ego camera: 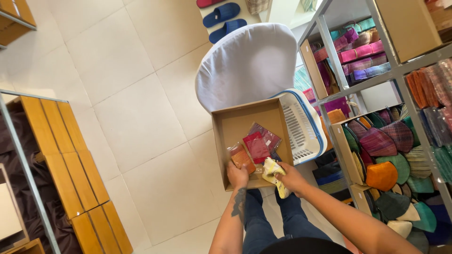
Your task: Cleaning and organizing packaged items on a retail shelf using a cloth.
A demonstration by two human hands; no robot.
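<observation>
just under both hands (238, 175) (292, 178), pouches (257, 146) in box (235, 123)

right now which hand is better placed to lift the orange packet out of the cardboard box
Left, probably. The left hand already rests against the orange packet at the near edge of the cardboard box, while the right hand is closed on a pale yellow packet.
</observation>
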